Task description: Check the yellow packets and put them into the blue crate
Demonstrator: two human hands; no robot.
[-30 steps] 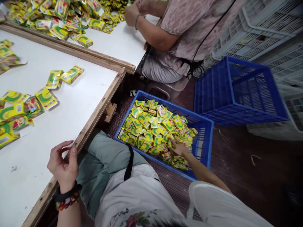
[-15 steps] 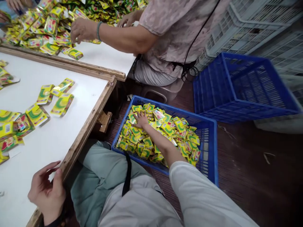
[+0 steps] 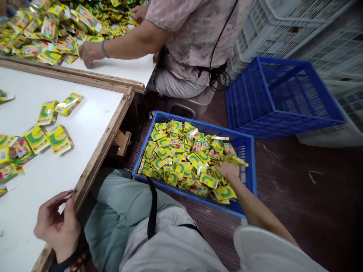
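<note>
My right hand [image 3: 229,170] is down among small yellow-and-green packets [image 3: 181,168] at the right end of a blue plastic crate [image 3: 251,177]. Packets cover its fingers, so whether it grips any is hidden. The crate stands on the floor beside my legs, and its packets lie loosely heaped. Over at the left, my left hand [image 3: 58,226] rests at the wooden edge [image 3: 93,166] of a white table [image 3: 76,128]. Its fingers are loosely curved and apart, with nothing in them. Several similar packets [image 3: 60,139] lie on that table.
Across the table a co-worker's hand [image 3: 90,53] touches a large packet pile [image 3: 51,34]. A tilted blue crate [image 3: 249,98] stands beyond mine, before stacked pale crates [image 3: 263,34]. A plastic stool [image 3: 198,104] is under the co-worker.
My right hand has moved from the crate's left end to its right end, and the packets there are shifted and more heaped. My left hand has stayed at the table edge.
</note>
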